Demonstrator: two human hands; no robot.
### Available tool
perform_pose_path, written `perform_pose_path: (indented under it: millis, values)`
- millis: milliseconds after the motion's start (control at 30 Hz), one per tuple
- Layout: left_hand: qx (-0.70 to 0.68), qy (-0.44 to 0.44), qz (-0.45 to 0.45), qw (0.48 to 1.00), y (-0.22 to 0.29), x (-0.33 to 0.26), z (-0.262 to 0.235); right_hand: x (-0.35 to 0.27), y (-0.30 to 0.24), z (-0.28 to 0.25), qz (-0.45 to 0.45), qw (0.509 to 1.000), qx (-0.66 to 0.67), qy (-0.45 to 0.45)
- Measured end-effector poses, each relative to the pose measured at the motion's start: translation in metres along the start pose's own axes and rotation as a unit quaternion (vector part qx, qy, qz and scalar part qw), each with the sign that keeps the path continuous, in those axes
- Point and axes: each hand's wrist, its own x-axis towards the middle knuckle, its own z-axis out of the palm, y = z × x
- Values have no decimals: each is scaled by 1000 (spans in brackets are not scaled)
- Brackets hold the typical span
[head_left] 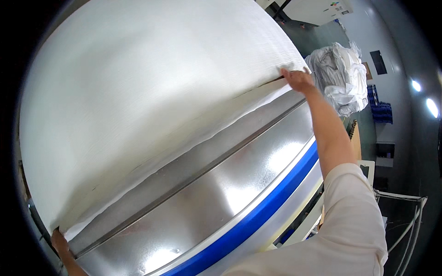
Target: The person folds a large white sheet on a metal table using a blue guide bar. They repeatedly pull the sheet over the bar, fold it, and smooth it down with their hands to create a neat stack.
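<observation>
A wide sheet of white cloth (pixel 138 78) spreads over most of the view, with faint creases near its far right side. Its near edge droops in a loose fold above a shiny metal surface (pixel 207 198). At the lower left, my left hand (pixel 60 241) grips the corner of the cloth; part of the fingers is hidden under it. My right arm stretches out to the far right, where my right hand (pixel 299 80) is closed on the other end of that edge. Between the two hands the edge runs slantwise.
A long seam crosses the metal, and a blue strip (pixel 258 214) borders its near side. Beyond my right hand stands a large white bundle in plastic wrap (pixel 340 78). A pale cabinet (pixel 317 10), blue stacked items (pixel 381 110) and a white metal frame (pixel 410 221) are further right.
</observation>
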Motion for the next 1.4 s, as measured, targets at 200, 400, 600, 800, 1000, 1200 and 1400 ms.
perform_pose_path:
  millis: [200, 400, 600, 800, 1000, 1200, 1400]
  values:
    - [45, -29, -6, 999, -23, 2, 5, 40, 84, 43, -23, 998, -63, -18]
    - [217, -7, 73, 973, 16, -14, -10, 25, 78, 47, 23, 999, -32, 14]
    - [275, -23, 75, 958, 11, -38, -54, 13, 120, 5, 16, 998, -46, 28]
    - [249, -12, 34, 968, -11, -77, -113, -22, 179, -32, -46, 994, -84, 44]
    - [299, -108, 105, 942, -56, -168, -124, -104, 214, -15, -89, 991, -101, 7]
    - [342, -301, 115, 883, -64, -281, -39, -188, 225, 53, -210, 963, -148, -85]
    - [416, -472, 116, 768, -30, -334, -2, -245, 205, 83, -210, 925, -220, -226]
